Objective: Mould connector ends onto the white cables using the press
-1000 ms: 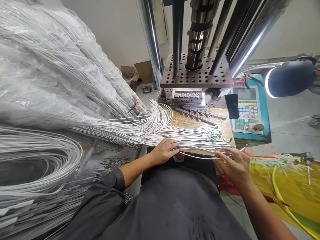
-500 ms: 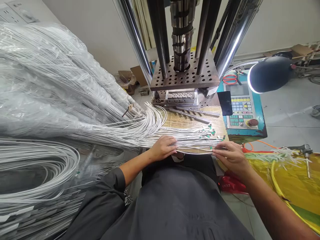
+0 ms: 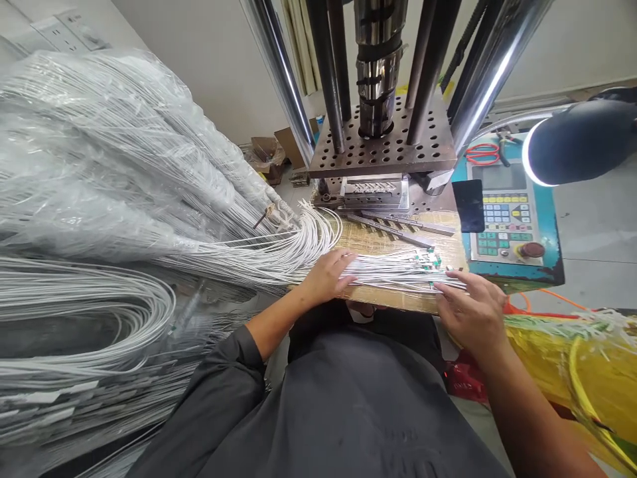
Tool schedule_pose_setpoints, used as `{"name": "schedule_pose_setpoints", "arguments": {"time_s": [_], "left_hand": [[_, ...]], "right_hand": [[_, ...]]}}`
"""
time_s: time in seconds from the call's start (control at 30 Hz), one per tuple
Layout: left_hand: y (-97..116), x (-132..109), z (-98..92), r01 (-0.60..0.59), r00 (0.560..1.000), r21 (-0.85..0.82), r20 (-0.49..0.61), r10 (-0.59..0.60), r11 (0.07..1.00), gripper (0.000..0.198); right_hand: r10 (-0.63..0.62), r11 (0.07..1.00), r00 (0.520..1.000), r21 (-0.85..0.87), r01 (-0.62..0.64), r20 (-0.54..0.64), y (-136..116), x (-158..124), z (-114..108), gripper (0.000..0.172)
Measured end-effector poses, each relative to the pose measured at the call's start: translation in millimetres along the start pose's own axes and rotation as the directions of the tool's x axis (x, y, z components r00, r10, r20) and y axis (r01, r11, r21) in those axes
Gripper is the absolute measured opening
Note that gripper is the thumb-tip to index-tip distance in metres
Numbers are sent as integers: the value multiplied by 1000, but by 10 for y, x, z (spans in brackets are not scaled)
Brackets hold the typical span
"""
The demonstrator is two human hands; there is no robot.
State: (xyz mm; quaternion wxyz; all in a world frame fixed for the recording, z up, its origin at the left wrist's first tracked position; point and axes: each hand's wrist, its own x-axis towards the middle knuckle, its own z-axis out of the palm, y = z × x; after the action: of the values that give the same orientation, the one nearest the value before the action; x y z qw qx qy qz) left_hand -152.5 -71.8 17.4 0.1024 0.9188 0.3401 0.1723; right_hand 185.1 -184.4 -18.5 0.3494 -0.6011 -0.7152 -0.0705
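Note:
A bundle of thin white cables (image 3: 393,273) with small green ends lies across a wooden work board (image 3: 398,300) in front of me. My left hand (image 3: 326,275) rests flat on the bundle's left part, fingers stretched over the cables. At the green ends, my right hand (image 3: 470,309) lies with fingers extended along the tips. The cables run left into big plastic-wrapped cable bundles (image 3: 114,172).
A vertical press (image 3: 381,143) with a perforated steel plate and a mould stands behind the board. Its control panel (image 3: 505,216) and a lit lamp (image 3: 577,143) are at right. Metal strips (image 3: 398,229) lie on the board. Yellow sheeting (image 3: 582,355) is at lower right.
Both hands moved further onto the board, gathering the spread cables into a tighter bundle. My right hand went from pinching a cable end to lying along the tips.

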Motion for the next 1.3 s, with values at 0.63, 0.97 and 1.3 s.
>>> {"name": "schedule_pose_setpoints", "arguments": {"time_s": [0.63, 0.97, 1.3], "left_hand": [[38, 472, -146, 194, 852, -74, 507, -131, 978, 16], [137, 747, -352, 420, 761, -182, 604, -236, 889, 22], [550, 1323, -250, 305, 730, -171, 674, -114, 937, 18]], "right_hand": [[-50, 949, 968, 291, 123, -245, -209, 80, 380, 37], [-73, 918, 980, 370, 139, -185, -192, 82, 308, 35], [-96, 894, 981, 419, 158, -166, -193, 96, 259, 32]]}}
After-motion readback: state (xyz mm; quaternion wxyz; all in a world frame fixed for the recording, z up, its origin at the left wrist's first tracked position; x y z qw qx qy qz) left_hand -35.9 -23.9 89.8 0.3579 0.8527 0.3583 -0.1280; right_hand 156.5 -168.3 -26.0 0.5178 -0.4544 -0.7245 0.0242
